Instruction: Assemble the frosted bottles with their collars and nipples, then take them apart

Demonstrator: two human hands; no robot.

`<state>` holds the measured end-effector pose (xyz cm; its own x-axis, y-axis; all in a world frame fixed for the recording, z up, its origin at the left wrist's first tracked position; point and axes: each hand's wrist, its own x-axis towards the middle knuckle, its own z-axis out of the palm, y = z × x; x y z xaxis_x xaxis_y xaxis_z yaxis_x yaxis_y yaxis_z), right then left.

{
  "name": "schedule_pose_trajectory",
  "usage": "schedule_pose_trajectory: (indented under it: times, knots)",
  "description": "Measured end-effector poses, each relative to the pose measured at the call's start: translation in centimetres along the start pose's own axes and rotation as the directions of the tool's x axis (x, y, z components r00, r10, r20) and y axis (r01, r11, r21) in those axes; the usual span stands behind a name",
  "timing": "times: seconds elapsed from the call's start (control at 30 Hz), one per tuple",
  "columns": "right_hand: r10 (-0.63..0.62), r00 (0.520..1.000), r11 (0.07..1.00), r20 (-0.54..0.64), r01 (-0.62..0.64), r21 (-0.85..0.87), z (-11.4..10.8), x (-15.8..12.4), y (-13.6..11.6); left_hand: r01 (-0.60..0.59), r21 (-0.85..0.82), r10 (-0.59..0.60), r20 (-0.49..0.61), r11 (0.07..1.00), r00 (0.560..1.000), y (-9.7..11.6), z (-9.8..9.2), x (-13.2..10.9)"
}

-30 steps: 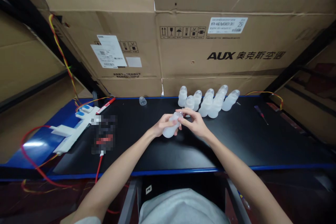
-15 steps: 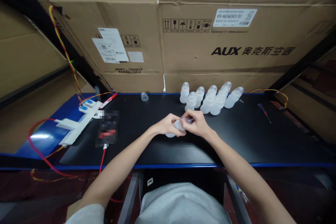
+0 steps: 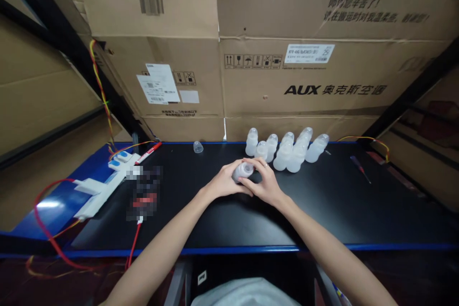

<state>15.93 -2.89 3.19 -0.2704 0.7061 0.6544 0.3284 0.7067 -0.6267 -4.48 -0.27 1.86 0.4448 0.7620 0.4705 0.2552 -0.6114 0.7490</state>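
Observation:
A frosted baby bottle (image 3: 242,170) is between my two hands above the black tabletop, tilted with its top toward me. My left hand (image 3: 225,180) is wrapped around its body from the left. The fingers and thumb of my right hand (image 3: 264,180) are closed around the collar at its top; a ring shows on one finger. Just behind my hands stand several similar bottles (image 3: 297,155) with clear domed caps, grouped to the right. One loose clear cap (image 3: 198,147) lies on the tabletop at the back left.
A white power strip (image 3: 103,186) with plugs and a red-and-white marker (image 3: 148,152) lie at the left. Near them is a blurred-out object (image 3: 145,196) with a red cable. A screwdriver (image 3: 359,168) lies at the right. Cardboard (image 3: 251,105) walls the back.
The bottle has been turned so its top faces up toward me. My right hand has shifted from a pinch at its top to a grip around the collar. The camera view has tilted up.

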Motion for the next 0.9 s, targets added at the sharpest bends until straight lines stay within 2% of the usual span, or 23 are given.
schedule_pose_trajectory:
  times: [0.03, 0.1, 0.17, 0.23, 0.27, 0.37, 0.43, 0.5, 0.6, 0.7, 0.77, 0.83, 0.9]
  knots:
    - [-0.003, 1.000, 1.000, -0.009, 0.003, 0.006, 0.1, 0.0, 0.1, -0.050, 0.033, 0.051, -0.019, 0.998, 0.999, -0.6, -0.4, 0.1]
    - [0.014, 0.999, 1.000, -0.043, -0.013, 0.018, 0.4, -0.2, 0.4, -0.088, 0.150, 0.112, -0.162, 0.985, 0.980, -2.1, -1.8, 0.4]
    - [0.054, 0.996, 0.998, -0.070, -0.052, 0.035, 0.5, -0.3, 0.6, 0.021, 0.275, 0.082, -0.360, 0.961, 0.929, -3.8, -3.7, 0.7]
    - [0.093, 0.994, 0.994, -0.054, -0.090, 0.058, 0.6, -0.4, 0.8, 0.170, 0.348, 0.032, -0.506, 0.922, 0.862, -5.6, -5.9, 0.8]
    - [0.108, 0.994, 0.992, -0.032, -0.106, 0.070, 0.6, -0.5, 0.9, 0.297, 0.435, 0.006, -0.572, 0.850, 0.820, -6.4, -7.0, 0.8]
    - [0.139, 0.990, 0.984, 0.037, -0.142, 0.109, 0.8, -0.6, 1.0, 0.537, 0.555, -0.102, -0.629, 0.635, 0.771, -8.6, -9.4, 0.4]
    - [0.132, 0.988, 0.982, 0.084, -0.142, 0.127, 1.0, -0.6, 1.0, 0.598, 0.547, -0.199, -0.618, 0.585, 0.760, -9.5, -10.1, 0.1]
    - [0.117, 0.985, 0.982, 0.129, -0.135, 0.135, 1.2, -0.7, 1.0, 0.622, 0.509, -0.268, -0.604, 0.595, 0.750, -10.0, -10.2, 0.1]
    - [0.131, 0.972, 0.977, 0.195, -0.160, 0.139, 1.5, -0.8, 1.2, 0.612, 0.377, -0.303, -0.618, 0.695, 0.725, -9.8, -9.7, 0.5]
    - [0.162, 0.958, 0.970, 0.237, -0.198, 0.138, 1.6, -0.7, 1.4, 0.460, 0.024, -0.351, -0.610, 0.888, 0.710, -8.3, -8.8, 1.4]
    - [0.169, 0.964, 0.975, 0.207, -0.194, 0.107, 1.4, -0.6, 1.5, 0.289, -0.274, -0.395, -0.531, 0.917, 0.750, -6.6, -8.1, 2.0]
    - [0.168, 0.977, 0.984, 0.131, -0.174, 0.033, 1.0, -0.5, 1.4, 0.168, -0.493, -0.401, -0.416, 0.854, 0.816, -4.5, -7.3, 2.2]
    - [0.157, 0.987, 0.987, 0.046, -0.155, -0.043, 0.6, -0.3, 1.3, 0.115, -0.606, -0.368, -0.312, 0.787, 0.876, -2.6, -6.5, 2.1]
